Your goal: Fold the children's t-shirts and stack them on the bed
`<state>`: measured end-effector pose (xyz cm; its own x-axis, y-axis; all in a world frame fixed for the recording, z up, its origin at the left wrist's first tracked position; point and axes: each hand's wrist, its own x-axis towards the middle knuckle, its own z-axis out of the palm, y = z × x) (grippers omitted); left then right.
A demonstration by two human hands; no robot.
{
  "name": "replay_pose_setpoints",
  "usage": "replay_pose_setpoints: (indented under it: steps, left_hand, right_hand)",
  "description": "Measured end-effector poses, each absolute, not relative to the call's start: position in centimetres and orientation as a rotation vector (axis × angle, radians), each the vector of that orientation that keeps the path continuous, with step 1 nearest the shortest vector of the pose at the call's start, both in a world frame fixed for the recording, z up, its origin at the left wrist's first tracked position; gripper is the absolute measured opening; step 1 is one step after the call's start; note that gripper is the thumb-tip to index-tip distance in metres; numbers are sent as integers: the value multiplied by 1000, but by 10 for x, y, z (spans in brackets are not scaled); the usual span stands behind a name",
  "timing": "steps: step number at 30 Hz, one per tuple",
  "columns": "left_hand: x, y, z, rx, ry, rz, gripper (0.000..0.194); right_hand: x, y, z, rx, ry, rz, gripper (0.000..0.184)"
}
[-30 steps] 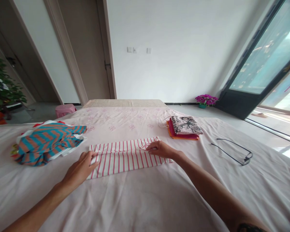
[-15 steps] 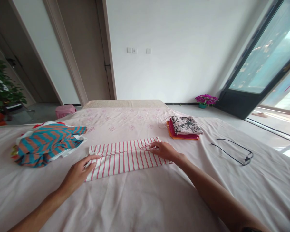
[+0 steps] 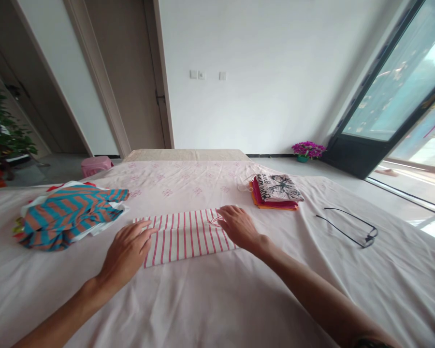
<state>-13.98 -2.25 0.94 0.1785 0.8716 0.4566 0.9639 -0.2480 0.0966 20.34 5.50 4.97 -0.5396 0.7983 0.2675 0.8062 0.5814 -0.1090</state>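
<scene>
In front of me a white garment with red stripes (image 3: 188, 239) lies folded into a long strip on the pale pink bedspread (image 3: 203, 304). Across its left end rests my left hand (image 3: 128, 246), fingers stretched out and lying on the cloth. My right hand (image 3: 239, 224) lies over the right end, also with extended fingers, and covers part of that edge. A twisted bit of striped fabric shows beside the right fingertips. Neither hand grips the cloth.
A heap of clothes topped by a teal-and-brown striped garment (image 3: 68, 212) lies at left. Folded clothes (image 3: 279, 188) are stacked at back right. Eyeglasses (image 3: 366, 239) lie at far right. Beyond the bed stand a pink stool (image 3: 96, 165) and potted magenta flowers (image 3: 308, 150).
My left hand has moved slightly right and flattened onto the cloth. My right hand has gone from pinching the fabric to lying with its fingers extended over the right end.
</scene>
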Motion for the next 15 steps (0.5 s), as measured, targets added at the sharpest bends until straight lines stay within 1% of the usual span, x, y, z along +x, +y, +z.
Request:
replay_pose_setpoints:
  steps: [2, 4, 7, 11, 15]
  left_hand:
    - [-118, -8, 9, -2315, -1716, -639, 35]
    - [-99, 6, 0, -2367, -1713, -613, 41]
    - [-88, 21, -20, -2424, -1687, -555, 52]
    - [-104, 22, -38, -2402, -1717, -424, 60]
    - [-126, 15, -40, -2336, -1811, -361, 60]
  right_hand:
    - [177, 48, 42, -1119, -2580, -56, 46]
    - [153, 46, 27, -1010, -2615, -46, 56]
    - [136, 53, 2, -1020, -2655, 16, 63]
    - [151, 73, -14, -1101, -2711, 54, 63]
    - [184, 88, -16, -1221, -2669, -20, 61]
